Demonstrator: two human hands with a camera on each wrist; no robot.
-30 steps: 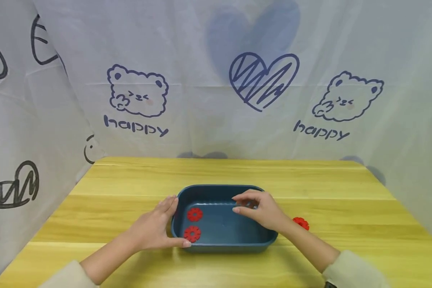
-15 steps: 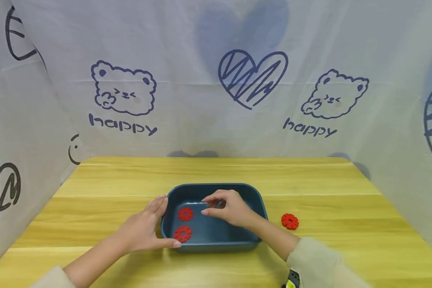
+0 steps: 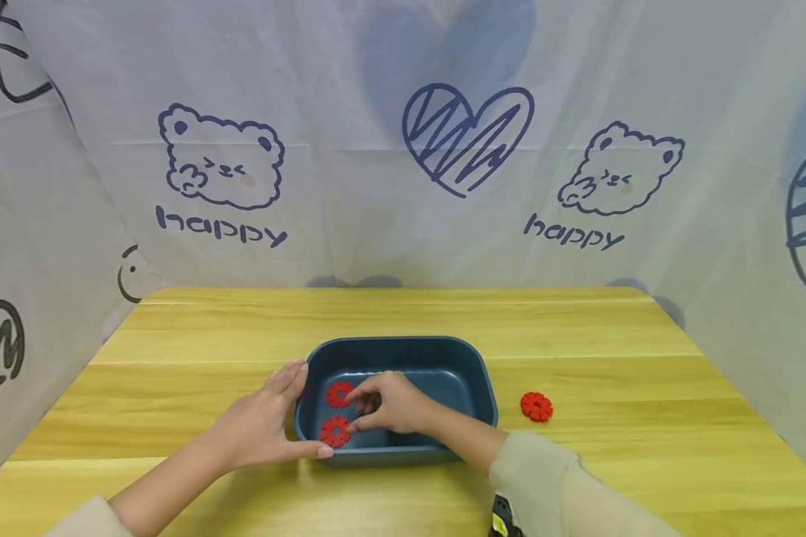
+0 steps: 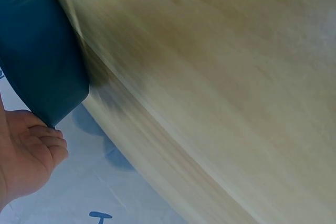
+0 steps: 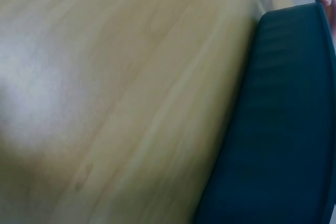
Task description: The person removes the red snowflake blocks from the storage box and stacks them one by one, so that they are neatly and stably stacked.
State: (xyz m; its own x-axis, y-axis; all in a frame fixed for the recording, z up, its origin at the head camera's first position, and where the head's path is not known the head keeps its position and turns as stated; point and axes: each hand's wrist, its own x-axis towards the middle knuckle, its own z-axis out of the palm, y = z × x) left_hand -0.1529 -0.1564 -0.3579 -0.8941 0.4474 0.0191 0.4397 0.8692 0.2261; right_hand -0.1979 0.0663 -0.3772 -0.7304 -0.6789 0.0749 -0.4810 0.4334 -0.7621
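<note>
A dark blue rectangular basin (image 3: 436, 450) with rounded corners stands on the table. My left hand (image 3: 258, 425) holds its left end, thumb on the near rim and fingers along the left side. Inside, at the left, lie two red notched discs, snowflake-type building pieces: a far disc (image 3: 338, 394) and a near disc (image 3: 334, 431). My right hand (image 3: 396, 403) is over the basin, thumb and fingers bent and apart, fingertips beside the two discs. I see nothing held in it. Another red notched disc (image 3: 536, 406) lies on the table right of the basin.
The wooden table (image 3: 631, 358) reaches back to a white cloth (image 3: 349, 224) with drawn bears and hearts. Cloth also hangs at the left and right sides. In the right wrist view, the basin's outer wall (image 5: 273, 119) borders the wood surface.
My right hand has moved left across the basin, from its right part to the two discs. The left hand keeps its place on the basin. The head view has shifted slightly.
</note>
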